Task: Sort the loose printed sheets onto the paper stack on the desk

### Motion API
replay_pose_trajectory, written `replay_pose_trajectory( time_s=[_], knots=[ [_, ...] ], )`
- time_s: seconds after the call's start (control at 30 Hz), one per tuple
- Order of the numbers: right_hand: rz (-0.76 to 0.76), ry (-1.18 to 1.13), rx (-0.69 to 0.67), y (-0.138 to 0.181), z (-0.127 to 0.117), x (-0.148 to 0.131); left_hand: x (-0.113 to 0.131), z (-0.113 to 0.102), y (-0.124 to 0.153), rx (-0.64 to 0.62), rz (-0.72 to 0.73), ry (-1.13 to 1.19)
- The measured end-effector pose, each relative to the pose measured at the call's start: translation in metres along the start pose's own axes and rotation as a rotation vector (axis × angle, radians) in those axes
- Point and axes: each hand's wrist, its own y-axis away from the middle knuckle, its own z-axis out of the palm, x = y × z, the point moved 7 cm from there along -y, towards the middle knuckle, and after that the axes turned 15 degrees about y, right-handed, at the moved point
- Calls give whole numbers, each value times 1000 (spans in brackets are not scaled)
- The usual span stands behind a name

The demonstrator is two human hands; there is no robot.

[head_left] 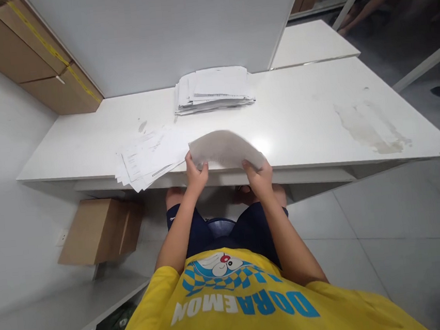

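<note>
Running lengthwise left to right at frame centre, the bowed paper [222, 146] lies between the left hand [196, 174] and right hand [260, 177], each pinching one end

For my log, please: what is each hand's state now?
Left hand: closed on the paper sheet, left end.
Right hand: closed on its right end.

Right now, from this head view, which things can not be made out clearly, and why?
In the head view:
Held paper: marks too faint to read.
Left hand and right hand: the parts behind the held paper are hidden by it.
Loose sheets: print too small to read.
Paper stack: lower sheets mostly covered by upper ones.
Other person: upper body cut off by the top edge.
</note>
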Motion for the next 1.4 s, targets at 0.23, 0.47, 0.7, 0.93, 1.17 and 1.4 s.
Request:
replay_pose_trajectory(
  time_s=[0.23, 0.47, 0.7, 0.93, 1.17, 1.4],
  knots=[
    [200, -80, 75, 31, -22, 19, 55, 23, 33, -117, 147, -79],
    [437, 36, -451, 47, -34, 31, 50, -5, 63, -94, -377, -63],
    [584, -165, -480, 35, -22, 42, -2, -18, 56, -61, -550, -69],
    [579, -333, -449, 20, -29, 44, 3, -5, 46, -96, -468, -76],
    [570, -320, -407, 16, -45, 54, 20, 4, 63, -92, -419, -90],
    [510, -330, -325, -1, -46, 70, 15, 15, 54, -112, -406, -155]
  ],
)
